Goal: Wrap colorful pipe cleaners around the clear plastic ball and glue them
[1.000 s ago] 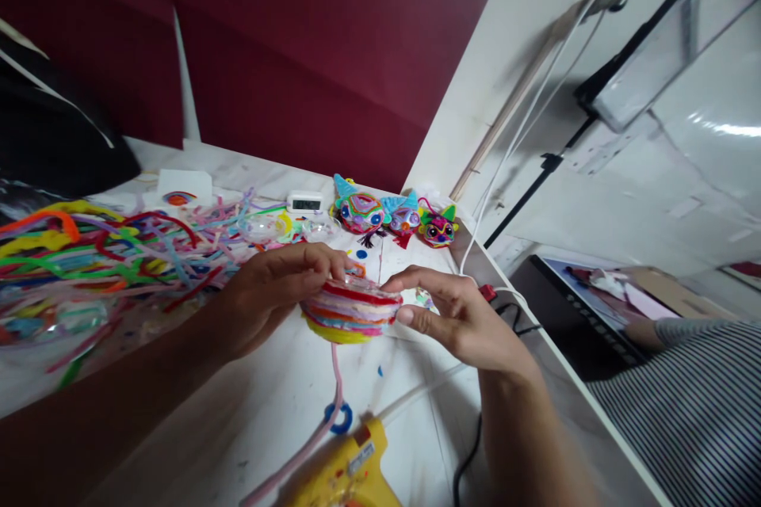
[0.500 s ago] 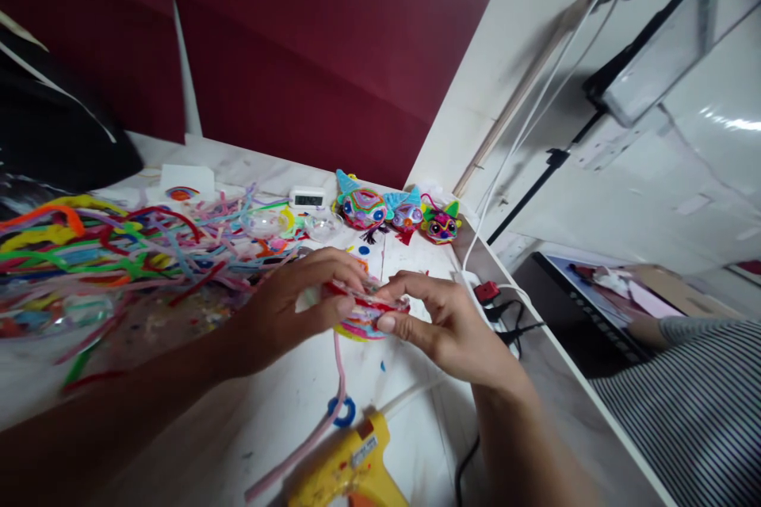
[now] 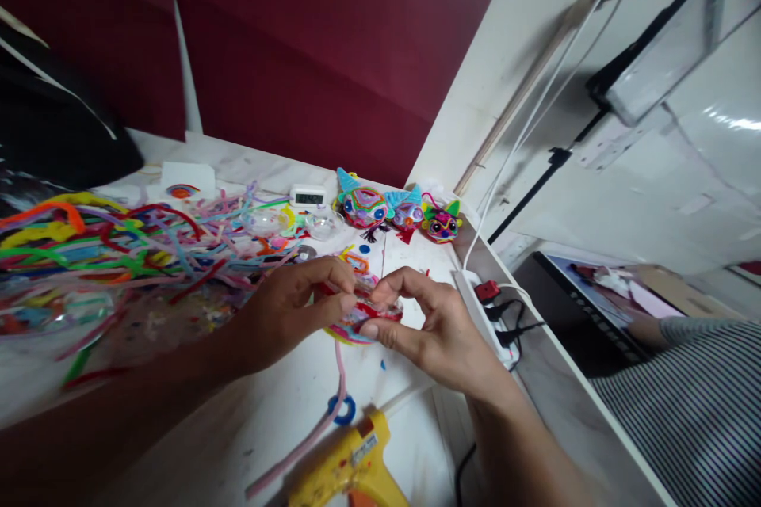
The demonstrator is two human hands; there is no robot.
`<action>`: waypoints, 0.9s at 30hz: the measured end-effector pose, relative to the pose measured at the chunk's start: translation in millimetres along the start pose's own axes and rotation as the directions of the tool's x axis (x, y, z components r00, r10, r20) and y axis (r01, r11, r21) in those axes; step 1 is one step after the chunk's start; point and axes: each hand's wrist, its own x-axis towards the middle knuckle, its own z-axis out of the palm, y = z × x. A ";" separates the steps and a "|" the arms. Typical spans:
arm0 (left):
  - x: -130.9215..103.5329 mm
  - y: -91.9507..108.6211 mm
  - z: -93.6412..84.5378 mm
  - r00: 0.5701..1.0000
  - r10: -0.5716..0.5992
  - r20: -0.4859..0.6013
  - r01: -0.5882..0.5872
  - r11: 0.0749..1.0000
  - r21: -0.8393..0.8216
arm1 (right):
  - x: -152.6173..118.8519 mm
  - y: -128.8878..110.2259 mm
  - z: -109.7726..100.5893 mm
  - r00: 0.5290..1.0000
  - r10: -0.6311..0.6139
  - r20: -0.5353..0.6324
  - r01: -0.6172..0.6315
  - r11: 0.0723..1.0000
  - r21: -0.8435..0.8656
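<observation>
Fingers (image 3: 348, 303) of both hands tilt the coiled disc (image 3: 361, 315) rightward-down.

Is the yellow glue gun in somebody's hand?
No, the yellow glue gun lies on the table while both hands hold the colourful round piece.

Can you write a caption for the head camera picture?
Both hands pinch a striped pipe-cleaner disc above the white table.

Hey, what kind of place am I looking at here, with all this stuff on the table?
Probably a hobby craft table: a pile of pipe cleaners, a yellow glue gun, and finished pipe-cleaner animal faces lined up by the wall.
</observation>
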 end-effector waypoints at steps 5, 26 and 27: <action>2.5 0.2 -4.3 0.996 -0.039 -0.080 0.022 0.979 -0.205 | 1.0 -0.4 -5.1 1.000 0.002 -0.004 -0.002 0.997 -0.074; 11.7 -3.3 -3.8 0.954 -0.268 -0.133 0.147 0.809 -0.569 | 4.2 14.6 -14.6 1.000 0.003 0.008 -0.005 0.984 0.175; 11.6 -3.6 -3.8 0.955 -0.264 -0.136 0.149 0.821 -0.552 | 4.1 13.5 -13.4 1.000 0.013 -0.001 -0.013 0.982 0.188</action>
